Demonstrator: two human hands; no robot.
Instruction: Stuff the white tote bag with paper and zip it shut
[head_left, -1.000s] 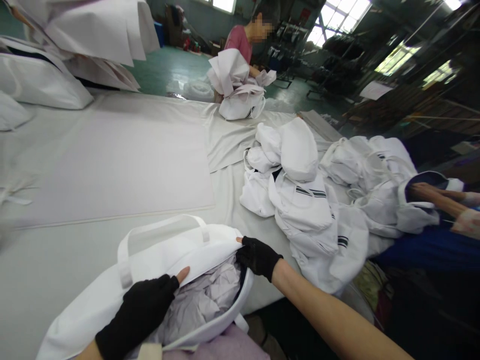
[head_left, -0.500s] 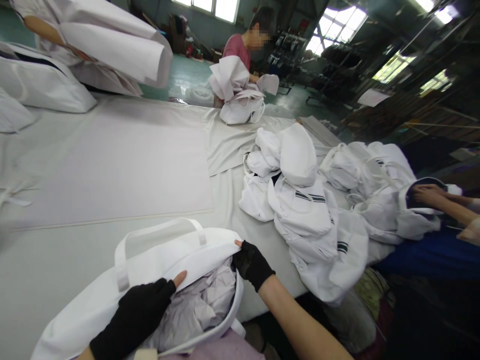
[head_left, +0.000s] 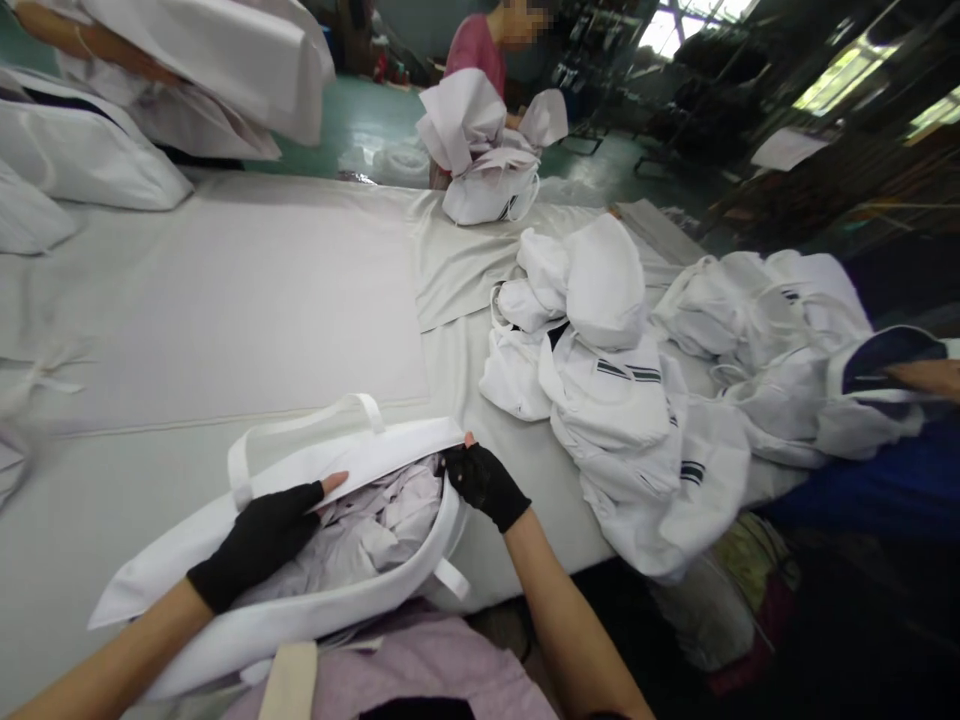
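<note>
A white tote bag [head_left: 292, 610] lies in front of me, its long mouth open toward me. Crumpled pale wrapping paper [head_left: 397, 520] fills it. My left hand [head_left: 262, 540], in a black fingerless glove, grips the far rim, its thumb along the edge and its other fingers mostly hidden. At the right end of the mouth, my right hand [head_left: 484, 483], gloved alike, pinches the bag's corner. Its thumb tip shows above the rim; whether a zip pull is between the fingers is hidden. One webbing handle [head_left: 304, 430] arches up on the far side.
A pale sheet [head_left: 285, 310] lies flat on the covered table. White bags with dark stripes [head_left: 622, 410] are heaped to the right. A co-worker's hand [head_left: 926, 378] reaches into a bag there. Across the table stands another person [head_left: 480, 50] with a paper-stuffed bag [head_left: 484, 195]; large sheets are held upper left.
Both my hands and the tote bag have shifted slightly up and left in view. The bag's near rim shows more now. The co-worker's hand at right has drawn back toward the frame's edge.
</note>
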